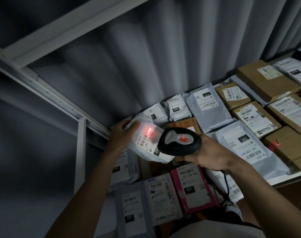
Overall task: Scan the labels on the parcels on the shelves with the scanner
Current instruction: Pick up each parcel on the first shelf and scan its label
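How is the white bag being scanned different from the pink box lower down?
The white bag is a soft, crumpled plastic mailer; the pink box is rigid with straight edges. The left hand holds the bag tilted up, while the box lies on the lower shelf untouched. The scanner in the right hand casts red light on the bag's label, not the box's. Both labels show 231.

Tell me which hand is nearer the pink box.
Right. The right hand, gripping the scanner, sits just above the pink box; the left hand holds a white parcel farther up-left.
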